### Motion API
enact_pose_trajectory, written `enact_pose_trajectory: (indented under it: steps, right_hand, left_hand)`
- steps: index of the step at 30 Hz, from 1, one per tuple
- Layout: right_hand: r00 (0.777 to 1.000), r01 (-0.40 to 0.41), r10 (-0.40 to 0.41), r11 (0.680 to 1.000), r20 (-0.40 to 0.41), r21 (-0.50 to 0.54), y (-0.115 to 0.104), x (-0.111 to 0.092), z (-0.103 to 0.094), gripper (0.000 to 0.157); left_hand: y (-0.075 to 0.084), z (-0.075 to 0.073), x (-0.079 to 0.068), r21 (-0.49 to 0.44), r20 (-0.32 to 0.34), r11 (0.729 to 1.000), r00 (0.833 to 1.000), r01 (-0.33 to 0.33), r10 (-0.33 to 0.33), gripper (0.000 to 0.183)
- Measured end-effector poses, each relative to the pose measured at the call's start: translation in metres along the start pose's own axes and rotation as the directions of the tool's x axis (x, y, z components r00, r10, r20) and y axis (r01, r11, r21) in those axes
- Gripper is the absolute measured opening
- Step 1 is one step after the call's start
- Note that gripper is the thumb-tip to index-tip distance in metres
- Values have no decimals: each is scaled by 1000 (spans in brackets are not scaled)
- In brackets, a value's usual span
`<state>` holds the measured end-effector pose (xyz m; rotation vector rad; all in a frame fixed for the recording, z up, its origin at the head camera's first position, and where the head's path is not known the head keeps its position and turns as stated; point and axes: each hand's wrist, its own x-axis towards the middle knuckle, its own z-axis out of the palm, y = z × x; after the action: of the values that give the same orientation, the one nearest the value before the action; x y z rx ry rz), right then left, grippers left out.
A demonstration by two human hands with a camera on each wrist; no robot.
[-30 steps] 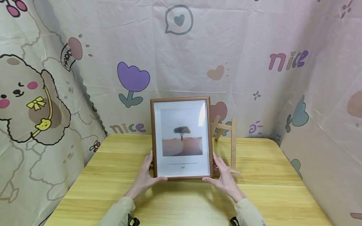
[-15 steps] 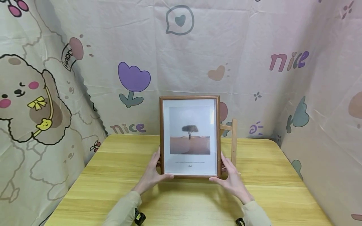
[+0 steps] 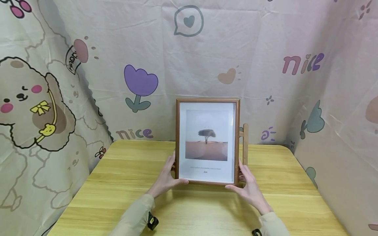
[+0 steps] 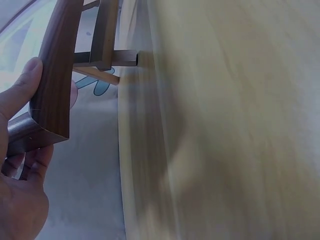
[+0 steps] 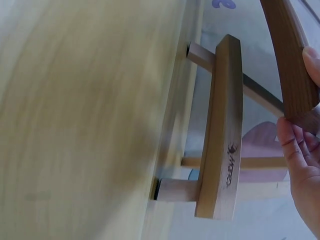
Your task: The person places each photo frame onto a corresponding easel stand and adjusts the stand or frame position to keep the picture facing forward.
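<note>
Both hands hold a brown wood picture frame (image 3: 237, 137) upright above the table, its print of a lone tree facing the head camera. My left hand (image 3: 165, 178) grips its lower left corner, thumb on the front and fingers behind. At the lower right corner, my right hand (image 3: 251, 188) grips it in the same way. A small wooden easel (image 3: 245, 141) stands behind the frame, mostly hidden by it in the head view. In the right wrist view the easel's ledge (image 5: 220, 130), with dark lettering, shows apart from the frame's bottom edge.
A yellowish wood-grain table (image 3: 124, 196) lies under the hands. Printed cloth (image 3: 189, 59) hangs behind it and along both sides, close to the table's back edge. Black straps with devices (image 3: 152, 221) sit at the wrists.
Both hands have carried the picture frame to the right, so it covers more of the easel. The easel stays where it was. The grip at the corners is the same.
</note>
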<state>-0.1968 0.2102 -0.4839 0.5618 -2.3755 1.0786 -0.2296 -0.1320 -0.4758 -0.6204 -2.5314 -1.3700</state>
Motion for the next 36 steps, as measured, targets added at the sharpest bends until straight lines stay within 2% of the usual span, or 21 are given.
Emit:
enact_pose_trajectory:
  steps: [5, 11, 13, 18, 24, 31, 36]
  right_hand:
    - [999, -29, 28, 999, -24, -42, 4, -3, -6, 118]
    - [998, 39, -34, 995, -54, 91, 10, -2, -12, 119]
    - [997, 54, -47, 993, -64, 106, 11, -1, -14, 119]
    - [995, 70, -62, 992, -80, 104, 13, -1, -19, 118]
    - [994, 49, -40, 995, -97, 91, 15, 2, -28, 118]
    - [992, 50, -39, 995, -124, 91, 15, 5, -38, 118]
    - [991, 20, -14, 999, -136, 48, 15, 6, -41, 116]
  left_hand:
    - [4, 6, 9, -7, 18, 1000, 1000, -8, 8, 131]
    - [7, 12, 17, -23, 40, 1000, 999, 13, -12, 128]
    - [8, 14, 19, -29, 47, 1000, 999, 7, -5, 128]
    - [12, 17, 26, -34, 50, 999, 999, -21, 22, 128]
    - [17, 22, 38, -28, 51, 997, 996, -79, 80, 130]
    - [24, 27, 51, -35, 83, 996, 993, -87, 89, 132]
    - [23, 32, 59, -31, 80, 988, 985, -152, 154, 133]
